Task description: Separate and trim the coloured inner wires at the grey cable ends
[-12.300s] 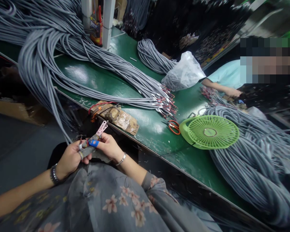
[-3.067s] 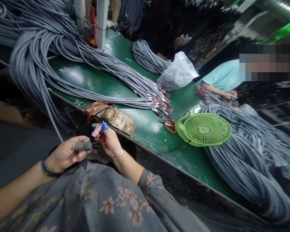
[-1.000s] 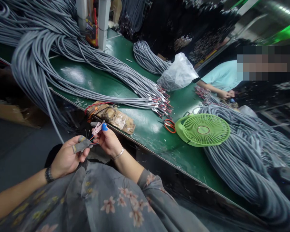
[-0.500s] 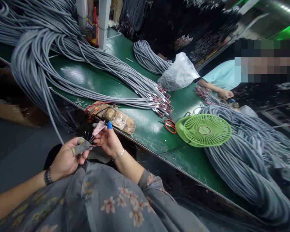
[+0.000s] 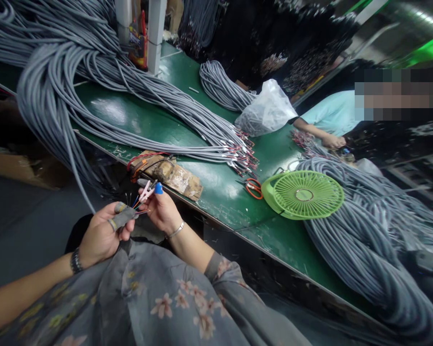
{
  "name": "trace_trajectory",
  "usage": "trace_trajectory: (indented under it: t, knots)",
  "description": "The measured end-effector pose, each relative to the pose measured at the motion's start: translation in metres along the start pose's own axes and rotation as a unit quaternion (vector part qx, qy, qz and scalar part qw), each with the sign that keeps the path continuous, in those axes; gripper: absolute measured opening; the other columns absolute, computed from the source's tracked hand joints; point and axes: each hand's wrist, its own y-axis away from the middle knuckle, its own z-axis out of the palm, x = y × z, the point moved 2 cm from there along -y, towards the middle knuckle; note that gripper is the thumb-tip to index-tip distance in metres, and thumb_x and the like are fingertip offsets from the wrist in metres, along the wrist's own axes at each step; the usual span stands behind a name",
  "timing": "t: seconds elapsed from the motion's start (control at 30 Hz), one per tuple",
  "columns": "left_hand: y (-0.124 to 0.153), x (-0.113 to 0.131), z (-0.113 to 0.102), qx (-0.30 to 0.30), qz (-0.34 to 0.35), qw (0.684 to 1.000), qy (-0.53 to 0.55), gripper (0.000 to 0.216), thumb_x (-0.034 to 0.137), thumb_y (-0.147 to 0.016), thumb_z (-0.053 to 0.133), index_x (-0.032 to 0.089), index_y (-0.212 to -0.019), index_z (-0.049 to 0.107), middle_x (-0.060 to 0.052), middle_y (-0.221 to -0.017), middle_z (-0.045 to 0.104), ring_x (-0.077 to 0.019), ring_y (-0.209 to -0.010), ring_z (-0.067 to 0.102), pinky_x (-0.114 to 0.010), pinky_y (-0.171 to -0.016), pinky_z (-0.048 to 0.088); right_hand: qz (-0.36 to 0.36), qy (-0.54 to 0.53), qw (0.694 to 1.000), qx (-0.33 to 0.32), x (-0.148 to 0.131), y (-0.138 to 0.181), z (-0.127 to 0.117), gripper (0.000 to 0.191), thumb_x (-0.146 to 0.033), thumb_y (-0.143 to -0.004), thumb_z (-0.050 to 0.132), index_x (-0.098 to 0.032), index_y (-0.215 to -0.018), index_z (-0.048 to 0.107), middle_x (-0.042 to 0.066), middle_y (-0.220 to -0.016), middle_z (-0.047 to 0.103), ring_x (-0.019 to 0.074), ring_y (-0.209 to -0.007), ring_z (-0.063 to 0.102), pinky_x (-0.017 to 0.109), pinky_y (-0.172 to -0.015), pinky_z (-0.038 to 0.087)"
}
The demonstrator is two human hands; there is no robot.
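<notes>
My left hand point(image 5: 104, 233), with grey and yellow covers on its finger and thumb, is closed around the end of a grey cable point(image 5: 80, 178). Thin coloured wires point(image 5: 135, 203) fan out from that grip, blue, orange and red among them. My right hand point(image 5: 162, 211) wears a blue finger cot and is curled beside the wires. A small pink V-shaped tool point(image 5: 146, 191) with a dark tip is in its fingers; its exact kind is unclear. Right behind it, at the bench edge, lies a worn wooden block point(image 5: 175, 175) with wires around it.
Bundled grey cables point(image 5: 180, 115) with stripped ends lie across the green bench point(image 5: 220, 202). Orange-handled scissors point(image 5: 253, 188) and a green fan point(image 5: 305, 194) stand to the right. Beyond are a plastic bag point(image 5: 267, 108), more cable coils point(image 5: 375, 240) and a co-worker's hand point(image 5: 334, 141).
The pink tool has turned and its two legs now show apart. My right thumb has shifted slightly left and down. My left hand keeps its hold on the cable.
</notes>
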Motion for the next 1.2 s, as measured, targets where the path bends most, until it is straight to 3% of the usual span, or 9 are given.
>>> trace_trajectory:
  t: [0.23, 0.5, 0.63, 0.73, 0.83, 1.2]
  knots:
    - [-0.003, -0.002, 0.004, 0.011, -0.002, 1.000, -0.007, 0.037, 0.037, -0.051, 0.094, 0.020, -0.059, 0.063, 0.002, -0.047, 0.064, -0.0074, -0.035, 0.048, -0.018, -0.038, 0.035, 0.009, -0.056, 0.998, 0.020, 0.004, -0.007, 0.001, 0.030, -0.048, -0.096, 0.080, -0.020, -0.088, 0.075, 0.001, -0.078, 0.074, 0.0139, -0.069, 0.063, 0.024, -0.066, 0.054]
    - [0.003, 0.003, 0.003, 0.022, 0.010, 1.000, -0.012, 0.037, 0.037, -0.051, 0.095, 0.020, -0.059, 0.063, 0.002, -0.046, 0.065, -0.0080, -0.035, 0.048, -0.019, -0.037, 0.036, 0.023, -0.020, 0.999, -0.013, 0.003, 0.000, 0.001, 0.053, -0.072, -0.098, 0.065, -0.021, -0.085, 0.070, 0.005, -0.085, 0.075, 0.0160, -0.071, 0.064, 0.027, -0.064, 0.056]
    - [0.007, 0.006, -0.003, 0.035, 0.047, 0.998, -0.035, 0.034, 0.037, -0.055, 0.094, 0.021, -0.059, 0.064, 0.001, -0.049, 0.067, -0.0086, -0.037, 0.050, -0.019, -0.039, 0.039, 0.022, -0.004, 0.999, -0.032, -0.001, 0.003, -0.003, 0.045, -0.062, -0.101, 0.066, -0.020, -0.089, 0.072, 0.005, -0.088, 0.076, 0.0158, -0.072, 0.064, 0.027, -0.066, 0.058]
    - [0.007, 0.005, -0.009, 0.044, 0.080, 0.993, -0.068, 0.033, 0.039, -0.058, 0.091, 0.022, -0.060, 0.063, 0.001, -0.050, 0.067, -0.0099, -0.038, 0.052, -0.020, -0.039, 0.041, -0.010, 0.001, 0.999, -0.039, 0.000, 0.004, -0.005, 0.035, -0.053, -0.095, 0.078, -0.019, -0.091, 0.075, 0.004, -0.085, 0.076, 0.0136, -0.070, 0.062, 0.024, -0.064, 0.056]
    - [0.006, 0.004, -0.012, 0.043, 0.113, 0.986, -0.112, 0.027, 0.038, -0.063, 0.087, 0.023, -0.062, 0.064, 0.001, -0.053, 0.069, -0.0111, -0.039, 0.055, -0.021, -0.040, 0.044, -0.024, -0.003, 0.999, -0.041, 0.002, 0.004, -0.006, 0.037, -0.054, -0.088, 0.086, -0.018, -0.088, 0.075, 0.003, -0.084, 0.076, 0.0124, -0.067, 0.060, 0.024, -0.062, 0.056]
    - [-0.003, 0.003, -0.009, 0.034, 0.180, 0.965, -0.186, 0.006, 0.027, -0.061, 0.076, 0.026, -0.061, 0.070, 0.001, -0.051, 0.070, -0.0150, -0.039, 0.059, -0.025, -0.040, 0.048, 0.013, -0.077, 0.997, -0.005, 0.003, -0.004, 0.003, 0.032, -0.046, -0.089, 0.088, -0.019, -0.083, 0.072, 0.003, -0.081, 0.076, 0.0138, -0.068, 0.061, 0.025, -0.062, 0.053]
